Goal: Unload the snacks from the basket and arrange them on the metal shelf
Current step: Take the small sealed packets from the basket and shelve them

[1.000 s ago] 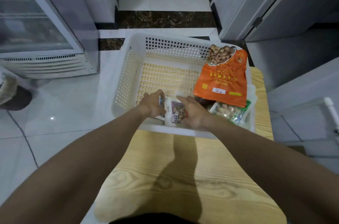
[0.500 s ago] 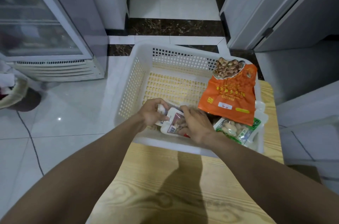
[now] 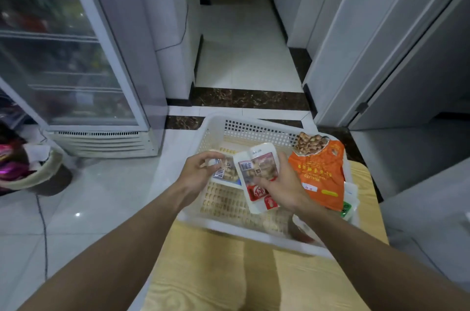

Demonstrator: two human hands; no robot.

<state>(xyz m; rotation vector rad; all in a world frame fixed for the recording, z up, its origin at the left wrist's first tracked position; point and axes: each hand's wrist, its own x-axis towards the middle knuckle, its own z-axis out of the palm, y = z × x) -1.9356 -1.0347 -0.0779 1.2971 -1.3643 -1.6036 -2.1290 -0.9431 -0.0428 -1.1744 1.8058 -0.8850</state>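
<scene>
A white perforated basket point(image 3: 216, 125) sits on a light wooden table point(image 3: 203, 272). My left hand point(image 3: 197, 170) pinches a small clear snack packet point(image 3: 226, 170) above the basket's left half. My right hand point(image 3: 284, 187) grips a white snack packet with a red label point(image 3: 255, 173), lifted above the basket floor. An orange bag of roasted peanuts point(image 3: 320, 173) leans against the basket's right wall, with a green-edged packet point(image 3: 347, 209) under it. No metal shelf is in view.
A glass-door fridge point(image 3: 66, 56) stands on the left, with a round bin point(image 3: 33, 170) on the tiled floor beside it. Grey cabinet panels point(image 3: 381, 43) line the right. A narrow corridor point(image 3: 241, 43) runs straight ahead past a dark marble strip.
Both hands have risen from the basket floor, each with a packet in it. The view has tilted upward, so the corridor shows.
</scene>
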